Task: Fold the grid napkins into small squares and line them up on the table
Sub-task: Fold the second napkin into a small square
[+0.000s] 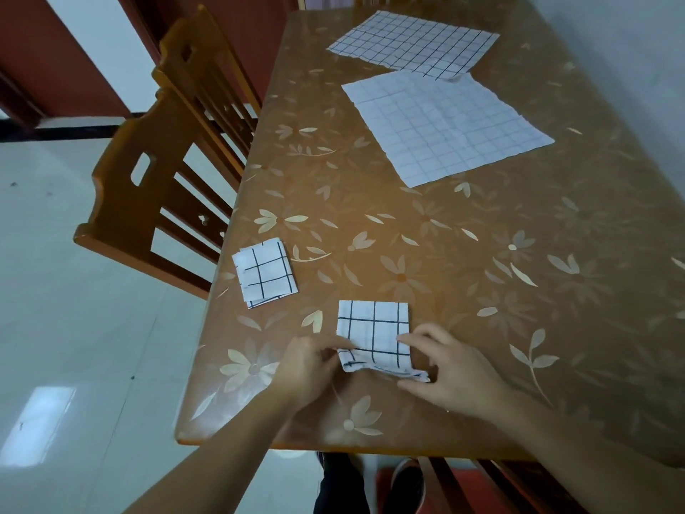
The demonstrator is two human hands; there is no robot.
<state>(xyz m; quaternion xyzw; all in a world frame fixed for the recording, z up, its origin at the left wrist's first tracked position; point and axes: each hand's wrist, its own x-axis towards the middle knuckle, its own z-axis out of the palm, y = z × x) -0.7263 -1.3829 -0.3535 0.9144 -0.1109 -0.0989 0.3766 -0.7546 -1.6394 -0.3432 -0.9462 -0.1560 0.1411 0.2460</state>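
napkin (374,333) pinched between both hands

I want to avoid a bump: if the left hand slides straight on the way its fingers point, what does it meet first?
Probably the right hand. The left hand points right along the napkin that both hands pinch.

Folded napkin (373,333): white, dark grid, small square at near counter edge, near edge rumpled | Second folded napkin (265,273): same print, small square just left, slightly tilted, apart | Two unfolded napkins: one (444,128) flat mid-counter, other (413,44) flat at far end, corners touching
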